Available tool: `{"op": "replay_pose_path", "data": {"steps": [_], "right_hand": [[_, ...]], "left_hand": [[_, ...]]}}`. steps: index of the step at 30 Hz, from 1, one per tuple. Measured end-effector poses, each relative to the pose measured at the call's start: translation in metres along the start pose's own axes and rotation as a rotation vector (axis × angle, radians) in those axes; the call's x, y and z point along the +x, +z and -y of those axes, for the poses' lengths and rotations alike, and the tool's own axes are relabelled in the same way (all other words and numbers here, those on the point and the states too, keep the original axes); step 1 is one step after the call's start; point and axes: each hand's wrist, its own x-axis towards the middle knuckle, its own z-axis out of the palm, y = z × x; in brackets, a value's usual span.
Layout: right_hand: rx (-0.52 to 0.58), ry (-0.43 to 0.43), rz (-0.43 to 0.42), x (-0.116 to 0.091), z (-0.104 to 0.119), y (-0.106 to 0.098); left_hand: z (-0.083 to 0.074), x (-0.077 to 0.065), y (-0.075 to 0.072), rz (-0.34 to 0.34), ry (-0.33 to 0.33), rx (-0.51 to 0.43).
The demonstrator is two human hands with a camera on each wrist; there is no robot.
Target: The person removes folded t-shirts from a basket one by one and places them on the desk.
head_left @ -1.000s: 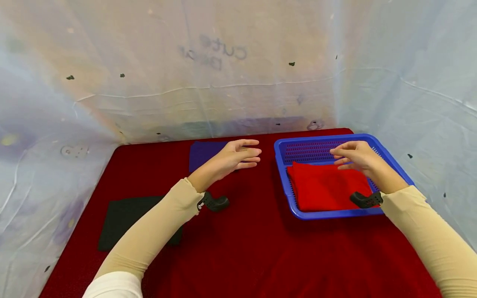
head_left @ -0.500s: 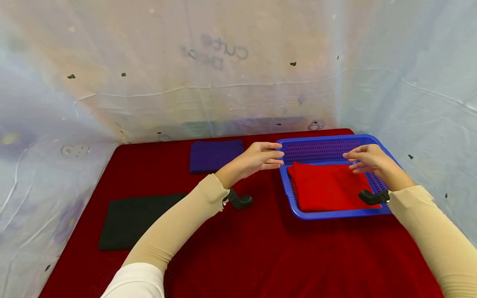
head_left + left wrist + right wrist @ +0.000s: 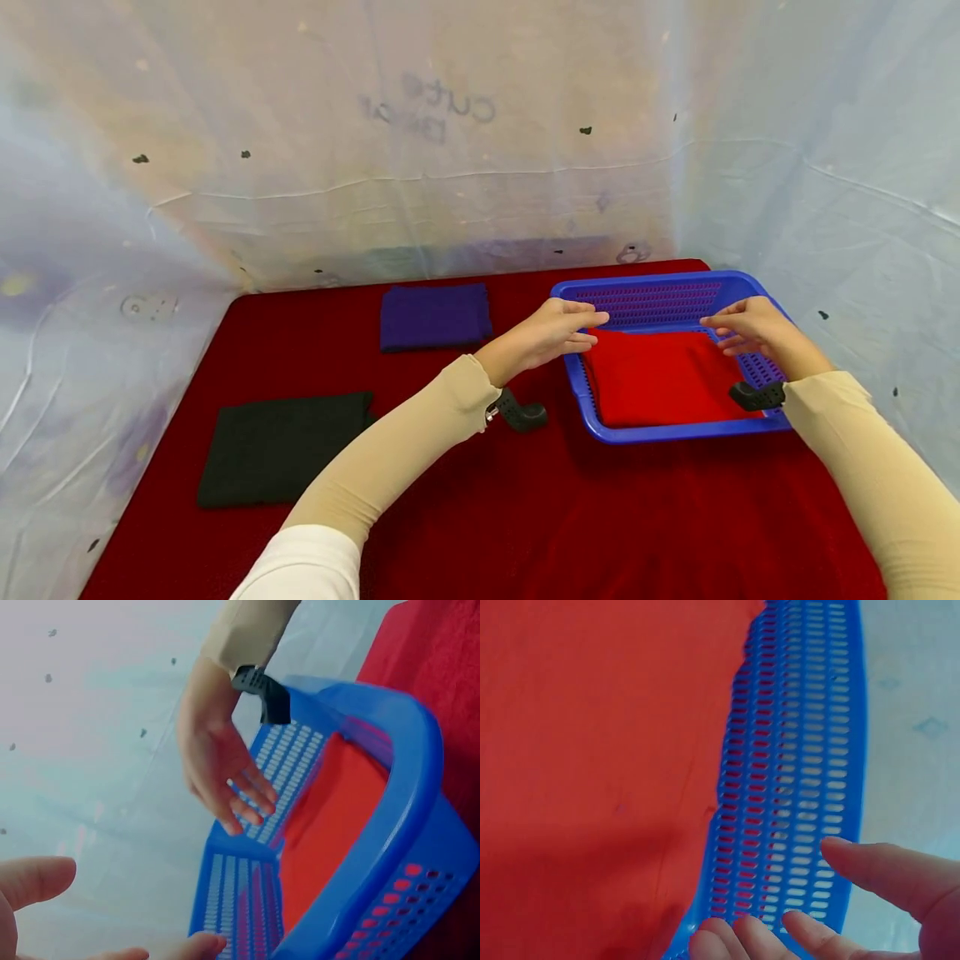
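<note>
A blue plastic basket (image 3: 682, 432) with slotted walls holds a folded red cloth (image 3: 660, 383). My left hand (image 3: 543, 333) hovers at the basket's left rim, fingers fairly straight and pointing right, nothing between them. Over the right part of the cloth is my right hand (image 3: 765, 333), its fingers loosely bent and holding nothing. In the left wrist view the right hand (image 3: 225, 765) hangs inside the basket's rim (image 3: 405, 825), palm showing. The right wrist view puts that hand's thumb and fingertips before the slotted wall (image 3: 802, 750), beside the red cloth (image 3: 592, 735).
A folded dark cloth (image 3: 277, 450) lies on the red-covered table (image 3: 525, 517) at the left. Farther back lies a folded purple-blue cloth (image 3: 433, 317). Pale plastic sheeting (image 3: 465, 200) closes off the back and both sides. A black wrist mount (image 3: 521, 412) juts from the left sleeve.
My left hand has moved right, from near the purple-blue cloth to the basket's left rim. My right hand has shifted slightly right and down. The cloths and basket have stayed put.
</note>
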Motion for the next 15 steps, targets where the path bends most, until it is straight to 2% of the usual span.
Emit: {"op": "replay_pose_path", "data": {"steps": [9,15], "right_hand": [[-0.135,0.029,-0.005,0.007,-0.007,-0.007],[-0.190,0.041,-0.033,0.012,-0.015,-0.009]], "left_hand": [[0.011,0.020,0.024,-0.084,-0.047,-0.015],[0.018,0.028,0.036,-0.162,-0.056,0.061]]}}
